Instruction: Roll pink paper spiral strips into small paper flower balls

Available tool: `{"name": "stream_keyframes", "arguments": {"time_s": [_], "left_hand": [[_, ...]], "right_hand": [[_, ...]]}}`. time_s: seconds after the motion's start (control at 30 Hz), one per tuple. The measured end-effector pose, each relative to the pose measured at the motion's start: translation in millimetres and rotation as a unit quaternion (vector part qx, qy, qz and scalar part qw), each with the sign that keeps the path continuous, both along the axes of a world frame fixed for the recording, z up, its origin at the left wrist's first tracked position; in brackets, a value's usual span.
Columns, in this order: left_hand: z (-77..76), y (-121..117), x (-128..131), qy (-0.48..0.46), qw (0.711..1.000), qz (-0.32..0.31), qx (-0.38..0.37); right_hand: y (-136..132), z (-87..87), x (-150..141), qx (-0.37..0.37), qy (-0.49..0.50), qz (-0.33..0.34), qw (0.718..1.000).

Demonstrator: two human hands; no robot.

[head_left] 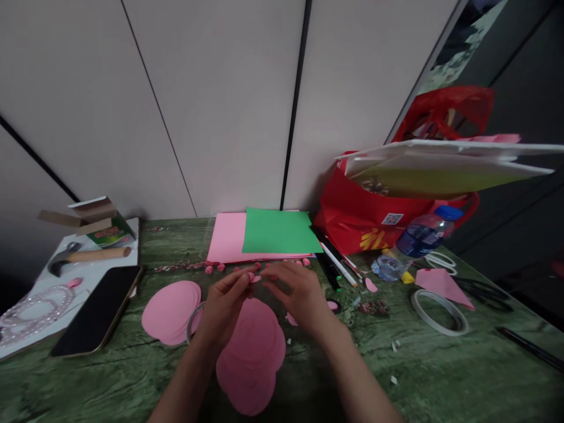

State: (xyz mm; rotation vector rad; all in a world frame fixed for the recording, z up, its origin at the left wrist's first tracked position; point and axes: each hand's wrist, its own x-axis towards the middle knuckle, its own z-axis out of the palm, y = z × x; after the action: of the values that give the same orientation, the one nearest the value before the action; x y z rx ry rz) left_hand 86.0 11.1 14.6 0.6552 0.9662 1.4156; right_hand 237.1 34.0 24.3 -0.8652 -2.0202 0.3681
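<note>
The left hand (224, 305) pinches a small pink piece (254, 278) above the desk (440, 382), just beyond the stacked pink discs (253, 335); the right hand (304, 294) has its fingertips close beside it, whether gripping I cannot tell; a light pinch near the edge should avoid creases, with wrists kept steady

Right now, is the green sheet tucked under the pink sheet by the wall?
No, the green sheet lies on top, covering part of the pink sheet.

Pink paper circles (253, 335), green sheet (282, 230)
</note>
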Motion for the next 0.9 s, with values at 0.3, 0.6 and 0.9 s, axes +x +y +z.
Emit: {"name": "stream_keyframes", "arguments": {"time_s": [0.3, 0.6, 0.9], "left_hand": [[1.0, -3, 2, 0.031, 0.999, -0.008, 0.011], [-11.4, -1, 0, 0.089, 0.995, 0.002, 0.040], [-6.3, -3, 2, 0.121, 0.992, 0.006, 0.047]], "right_hand": [[-2, 2.8, -2, 0.006, -0.064, -0.019, 0.998], [-7, 6.6, -5, 0.004, -0.083, -0.012, 0.996], [-8, 6.4, -6, 0.002, -0.080, -0.012, 0.997]]}}
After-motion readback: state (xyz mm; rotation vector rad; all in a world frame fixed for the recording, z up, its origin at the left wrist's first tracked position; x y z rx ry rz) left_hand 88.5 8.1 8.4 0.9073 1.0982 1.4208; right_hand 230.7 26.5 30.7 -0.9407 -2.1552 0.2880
